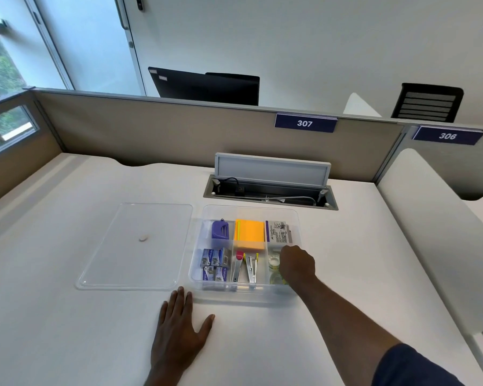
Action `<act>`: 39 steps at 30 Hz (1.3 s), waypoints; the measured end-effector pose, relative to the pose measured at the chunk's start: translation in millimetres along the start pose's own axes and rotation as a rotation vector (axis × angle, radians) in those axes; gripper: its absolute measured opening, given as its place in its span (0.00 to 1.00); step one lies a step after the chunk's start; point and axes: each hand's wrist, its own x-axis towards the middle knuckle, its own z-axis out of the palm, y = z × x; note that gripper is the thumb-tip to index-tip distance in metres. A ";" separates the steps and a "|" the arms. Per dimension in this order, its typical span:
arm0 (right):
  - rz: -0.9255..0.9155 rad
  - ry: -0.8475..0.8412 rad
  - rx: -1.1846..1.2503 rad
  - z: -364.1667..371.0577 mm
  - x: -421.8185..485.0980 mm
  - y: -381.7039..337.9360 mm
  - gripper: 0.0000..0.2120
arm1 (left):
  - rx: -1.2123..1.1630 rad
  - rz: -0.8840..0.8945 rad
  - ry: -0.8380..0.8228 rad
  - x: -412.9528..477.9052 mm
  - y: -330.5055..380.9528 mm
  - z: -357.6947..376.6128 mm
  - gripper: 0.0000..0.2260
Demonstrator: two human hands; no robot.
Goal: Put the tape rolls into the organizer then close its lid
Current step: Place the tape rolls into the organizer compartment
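Note:
A clear plastic organizer [198,277] stands open on the white desk. Its front right compartment holds clear tape rolls [273,260], one behind another [276,278]. My right hand [296,264] reaches down into that compartment, knuckles up and fingers curled; whether it grips a roll is hidden. The clear lid [134,246] lies flat on the desk just left of the organizer. My left hand [179,324] rests palm down on the desk in front of the organizer's left corner, fingers spread, holding nothing.
Other compartments hold a purple sharpener [220,229], orange sticky notes [249,235], a white packet [279,232], staple boxes [215,264] and staplers [244,267]. An open cable hatch [271,190] lies behind, then a partition wall.

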 end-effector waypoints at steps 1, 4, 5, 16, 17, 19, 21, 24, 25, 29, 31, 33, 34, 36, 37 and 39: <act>-0.008 -0.002 -0.021 1.7 -0.4 -0.6 0.12 | 0.001 -0.002 -0.003 0.0 0.0 -0.1 0.43; -0.028 -0.001 -0.053 6.2 -1.4 -1.4 0.12 | -0.002 -0.002 -0.005 0.5 -0.4 0.1 0.43; -0.031 -0.001 -0.054 7.0 -1.3 -1.4 0.12 | -0.003 -0.002 -0.005 0.5 -0.3 0.3 0.43; -0.055 0.010 0.010 13.2 4.5 -0.8 0.15 | -0.020 -0.010 0.009 -0.4 2.2 -1.2 0.44; -0.075 0.010 0.012 14.1 5.0 -0.6 0.15 | -0.020 -0.011 0.009 -0.4 2.3 -1.4 0.45; -0.118 -0.001 0.030 14.8 5.8 -0.2 0.13 | -0.020 -0.015 0.007 -0.3 2.2 -1.5 0.44; -0.154 -0.013 0.122 14.8 6.7 1.4 0.12 | -0.020 -0.016 0.002 -0.2 1.8 -1.5 0.44; -0.175 0.000 0.269 13.6 7.2 4.2 0.14 | -0.017 -0.017 -0.010 -0.7 1.2 -0.9 0.44; -0.171 0.009 0.302 13.3 6.6 4.7 0.15 | -0.015 -0.016 -0.012 -0.9 1.4 -1.2 0.44; -0.155 0.020 0.345 12.8 3.9 5.3 0.18 | -0.019 -0.011 -0.015 -1.2 2.3 -3.1 0.43; -0.135 0.016 0.362 12.2 3.8 5.8 0.18 | -0.020 -0.010 -0.004 -1.2 2.2 -2.7 0.44; -0.108 0.013 0.374 11.4 3.9 6.0 0.17 | -0.024 -0.008 0.007 -1.0 2.0 -2.0 0.44; -0.095 0.009 0.372 10.9 3.6 5.9 0.17 | -0.027 -0.008 0.009 -1.0 2.2 -1.7 0.44; -0.077 0.003 0.360 10.5 2.7 5.1 0.18 | -0.029 -0.007 0.010 -1.2 2.9 -1.7 0.44; -0.070 0.001 0.357 10.8 2.3 4.4 0.19 | -0.030 -0.008 0.009 -1.4 3.1 -1.9 0.44; -0.050 -0.005 0.362 11.5 1.3 2.9 0.20 | -0.034 -0.006 0.013 -1.4 3.3 -2.2 0.44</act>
